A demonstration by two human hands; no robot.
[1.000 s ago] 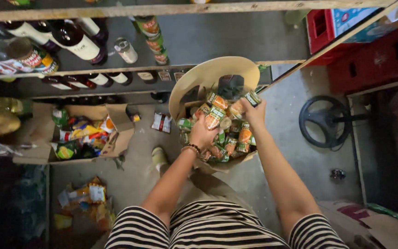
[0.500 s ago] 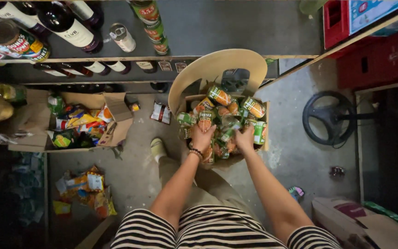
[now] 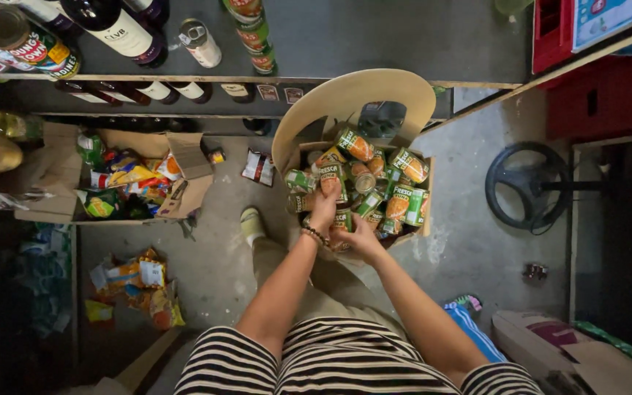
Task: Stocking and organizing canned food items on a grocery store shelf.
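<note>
Cans (image 3: 363,192) are lying heaped in a box (image 3: 427,192) on a chair (image 3: 352,99), where the left hand (image 3: 325,208) is closing around one and the right hand (image 3: 356,238) is gripping another low in the pile, so lifting them clear seems next.

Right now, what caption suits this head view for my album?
Both hands, left and right, reach into a cardboard box of cans on a chair.
</note>
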